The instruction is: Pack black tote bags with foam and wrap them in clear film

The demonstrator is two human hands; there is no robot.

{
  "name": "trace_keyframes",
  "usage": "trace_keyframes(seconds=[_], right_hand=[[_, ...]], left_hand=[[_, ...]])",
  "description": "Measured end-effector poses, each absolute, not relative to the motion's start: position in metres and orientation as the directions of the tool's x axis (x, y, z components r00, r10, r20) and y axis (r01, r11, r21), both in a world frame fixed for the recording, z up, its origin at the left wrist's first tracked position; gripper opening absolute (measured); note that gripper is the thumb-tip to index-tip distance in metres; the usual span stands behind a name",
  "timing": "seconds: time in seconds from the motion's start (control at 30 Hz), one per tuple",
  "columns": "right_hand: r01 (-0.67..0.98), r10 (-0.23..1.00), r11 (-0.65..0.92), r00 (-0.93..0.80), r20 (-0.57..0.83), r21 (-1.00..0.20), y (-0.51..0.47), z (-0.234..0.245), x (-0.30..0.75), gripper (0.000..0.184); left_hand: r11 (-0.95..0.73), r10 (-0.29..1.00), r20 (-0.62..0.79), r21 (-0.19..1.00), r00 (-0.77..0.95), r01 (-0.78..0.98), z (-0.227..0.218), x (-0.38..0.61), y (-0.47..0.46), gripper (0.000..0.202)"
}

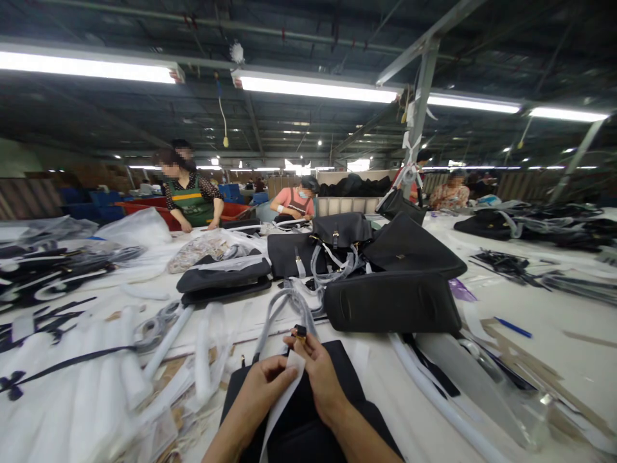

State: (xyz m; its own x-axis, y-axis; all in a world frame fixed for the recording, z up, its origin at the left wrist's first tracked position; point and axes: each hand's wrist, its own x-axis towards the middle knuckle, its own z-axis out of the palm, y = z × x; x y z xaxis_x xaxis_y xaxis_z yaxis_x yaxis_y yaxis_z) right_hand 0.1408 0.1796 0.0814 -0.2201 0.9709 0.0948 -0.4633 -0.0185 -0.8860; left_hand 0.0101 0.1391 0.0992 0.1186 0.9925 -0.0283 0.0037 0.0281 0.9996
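Observation:
A black bag (337, 370) lies in front of me at the table's near edge, with a plastic-wrapped handle (274, 315) rising behind my hands. Above it, my left hand (270, 379) pinches a white strip (284, 402) that hangs down over the bag. The fingers of my right hand (315, 366) are closed on a small black strap end with gold-coloured metal (299, 332). Both hands are close together, and the strip's upper end lies between them. My fingers partly hide the metal piece.
Several black bags (393, 302) are piled beyond my hands. White foam rolls (96, 379) lie at the left, near black straps. Clear plastic (501, 386) and a blue pen (513, 328) lie at the right. Co-workers (193, 199) stand across the table.

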Motion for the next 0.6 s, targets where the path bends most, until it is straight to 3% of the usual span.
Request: trace_keyframes(seconds=[0.17, 0.3, 0.47, 0.6], right_hand=[[-0.343, 0.935, -0.118, -0.354, 0.012, -0.932, 0.178, 0.082, 0.144, 0.039], [-0.330, 0.989, -0.039, -0.150, 0.012, -0.943, 0.182, 0.082, 0.146, 0.040], [-0.544, 0.998, -0.027, -0.065, 0.010, -0.839, 0.188, 0.085, 0.150, 0.036], [-0.711, 0.990, -0.124, -0.138, -0.035, -0.692, 0.189, 0.087, 0.152, 0.029]], left_hand=[[0.020, 0.997, -0.021, 1.000, 0.068, 0.009, 0.100, 0.004, 0.140, 0.042], [0.024, 1.000, -0.024, 1.000, -0.020, -0.012, 0.102, 0.003, 0.142, 0.043], [0.081, 0.988, -0.108, 0.970, -0.109, -0.229, 0.099, 0.002, 0.143, 0.048], [0.042, 0.993, -0.063, 0.978, -0.097, -0.205, 0.097, 0.000, 0.142, 0.040]])
